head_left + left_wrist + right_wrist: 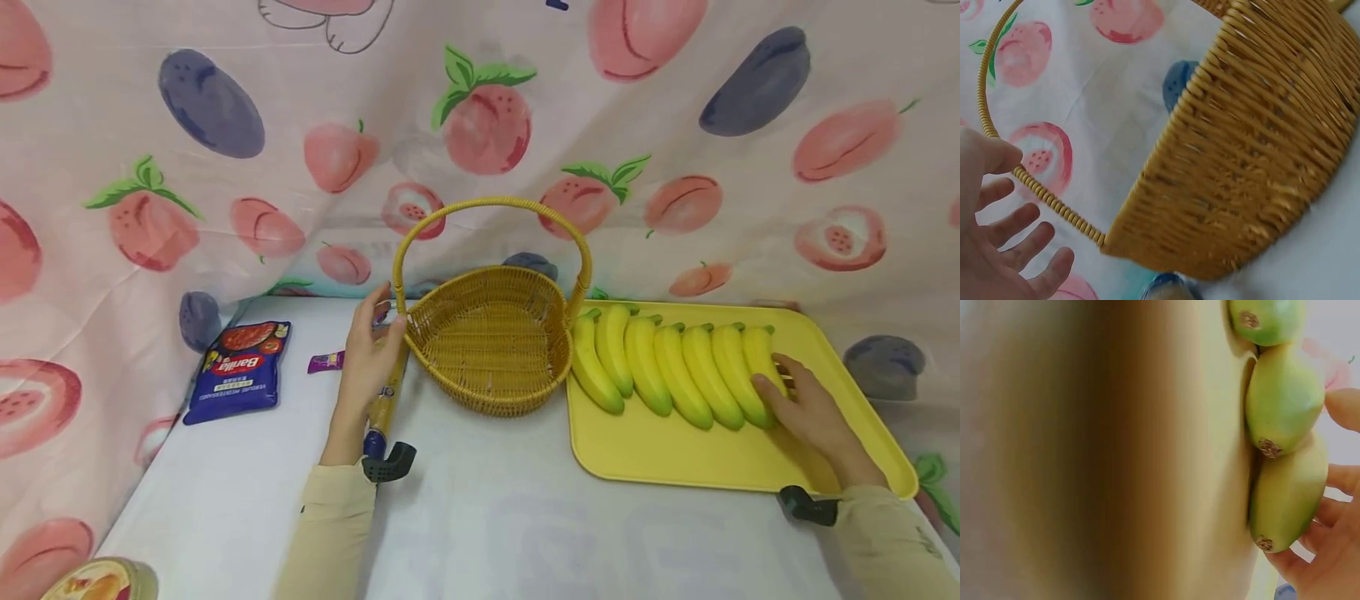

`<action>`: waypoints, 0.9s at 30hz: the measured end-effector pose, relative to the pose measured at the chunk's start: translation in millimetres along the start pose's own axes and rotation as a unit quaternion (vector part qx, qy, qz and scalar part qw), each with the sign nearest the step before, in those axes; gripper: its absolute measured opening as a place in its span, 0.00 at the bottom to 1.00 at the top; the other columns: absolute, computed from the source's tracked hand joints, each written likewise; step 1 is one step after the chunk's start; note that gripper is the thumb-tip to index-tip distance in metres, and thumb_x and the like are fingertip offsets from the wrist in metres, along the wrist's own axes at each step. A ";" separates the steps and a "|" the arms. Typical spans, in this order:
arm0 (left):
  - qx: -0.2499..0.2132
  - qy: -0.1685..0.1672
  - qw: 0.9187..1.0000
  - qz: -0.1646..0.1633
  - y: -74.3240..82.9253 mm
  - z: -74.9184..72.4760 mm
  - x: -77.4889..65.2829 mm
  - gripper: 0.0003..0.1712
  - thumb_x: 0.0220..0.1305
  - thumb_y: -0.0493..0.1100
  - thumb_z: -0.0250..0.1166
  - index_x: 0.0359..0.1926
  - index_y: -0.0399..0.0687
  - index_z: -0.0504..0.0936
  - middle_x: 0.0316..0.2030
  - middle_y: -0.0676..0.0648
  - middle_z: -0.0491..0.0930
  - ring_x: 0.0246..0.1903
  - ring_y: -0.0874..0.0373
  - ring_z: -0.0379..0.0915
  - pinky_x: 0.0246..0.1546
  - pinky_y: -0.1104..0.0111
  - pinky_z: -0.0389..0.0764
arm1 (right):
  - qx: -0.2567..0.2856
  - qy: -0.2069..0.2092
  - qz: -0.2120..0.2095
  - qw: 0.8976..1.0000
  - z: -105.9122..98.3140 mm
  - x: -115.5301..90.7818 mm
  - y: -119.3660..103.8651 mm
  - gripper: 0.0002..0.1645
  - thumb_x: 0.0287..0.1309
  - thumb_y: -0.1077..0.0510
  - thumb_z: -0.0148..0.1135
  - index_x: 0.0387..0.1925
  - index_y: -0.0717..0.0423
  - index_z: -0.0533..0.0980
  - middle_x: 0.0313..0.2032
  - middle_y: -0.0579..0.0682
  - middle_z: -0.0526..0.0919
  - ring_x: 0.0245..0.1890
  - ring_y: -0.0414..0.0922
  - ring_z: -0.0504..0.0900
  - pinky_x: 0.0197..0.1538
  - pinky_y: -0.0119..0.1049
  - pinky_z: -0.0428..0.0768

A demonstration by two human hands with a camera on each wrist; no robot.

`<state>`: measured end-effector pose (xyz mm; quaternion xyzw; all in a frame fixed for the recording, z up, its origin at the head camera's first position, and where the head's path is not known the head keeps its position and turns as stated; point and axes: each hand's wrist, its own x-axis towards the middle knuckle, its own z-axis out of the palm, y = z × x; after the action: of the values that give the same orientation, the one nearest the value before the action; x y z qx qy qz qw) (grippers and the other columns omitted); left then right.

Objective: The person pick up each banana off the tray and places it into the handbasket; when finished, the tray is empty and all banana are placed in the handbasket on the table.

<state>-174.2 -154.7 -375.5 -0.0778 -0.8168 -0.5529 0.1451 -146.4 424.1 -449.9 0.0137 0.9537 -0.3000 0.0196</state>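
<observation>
A yellow wicker basket (491,400) with a tall arched handle stands at the back middle of the table, nothing inside it. My left hand (369,354) is at the left foot of the handle, thumb overlapping it and fingers loosely spread, as the left wrist view shows. Several yellow bananas (678,367) with green ends lie side by side on a yellow tray (675,462). My right hand (813,408) is at the rightmost banana (1288,494), its thumb over the top side and its fingers curled along the outer side.
A blue Barilla pouch (236,375) lies at the left, with a small purple packet (326,362) near it. A long yellow package (384,404) with blue ends lies beside my left forearm. At the bottom left corner stands a round jar (101,582). Fruit-print cloth (480,125) hangs behind.
</observation>
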 end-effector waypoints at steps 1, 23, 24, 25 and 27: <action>0.001 0.007 1.000 -0.001 -0.6 1.6 2.5 0.31 0.69 0.42 0.54 0.71 0.47 0.57 0.66 0.37 0.60 0.66 0.42 0.57 0.62 0.48 0.67 | 0.001 -0.006 0.004 1.000 -0.1 0.3 -0.8 0.46 0.70 0.42 0.40 0.71 0.70 0.39 0.61 0.82 0.54 0.55 0.76 0.59 0.51 0.70 0.62; -0.032 0.025 0.998 -0.050 17.7 21.9 17.7 0.29 0.73 0.35 0.42 0.72 0.44 0.52 0.63 0.37 0.66 0.68 0.47 0.57 0.67 0.54 0.64 | 0.017 -0.095 0.088 0.991 -21.0 24.4 1.2 0.53 0.67 0.34 0.36 0.69 0.75 0.38 0.63 0.81 0.50 0.59 0.75 0.55 0.56 0.69 0.61; -0.030 0.025 0.998 -0.048 17.7 22.0 17.7 0.29 0.73 0.35 0.42 0.72 0.44 0.52 0.63 0.36 0.66 0.67 0.46 0.57 0.67 0.54 0.64 | 0.018 -0.094 0.090 0.991 -21.6 24.9 0.6 0.53 0.67 0.34 0.36 0.69 0.75 0.38 0.63 0.81 0.50 0.59 0.75 0.55 0.56 0.69 0.61; -0.029 0.026 0.998 -0.046 17.9 22.0 17.7 0.29 0.73 0.35 0.42 0.72 0.44 0.52 0.63 0.36 0.66 0.67 0.46 0.57 0.67 0.54 0.64 | 0.020 -0.094 0.093 0.991 -22.1 25.0 0.3 0.53 0.67 0.34 0.36 0.69 0.74 0.37 0.63 0.81 0.50 0.59 0.75 0.55 0.56 0.69 0.61; -0.026 0.026 0.998 -0.044 17.2 22.2 18.4 0.28 0.73 0.35 0.43 0.72 0.44 0.52 0.63 0.36 0.66 0.67 0.46 0.58 0.66 0.53 0.64 | 0.026 -0.092 0.099 0.990 -22.6 25.0 0.3 0.53 0.66 0.34 0.36 0.70 0.73 0.37 0.63 0.81 0.50 0.59 0.75 0.55 0.56 0.68 0.61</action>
<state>-190.0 -128.3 -362.1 -0.0314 -0.8008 -0.5815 0.1401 -172.0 437.7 -432.8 0.0813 0.9335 -0.3214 0.1365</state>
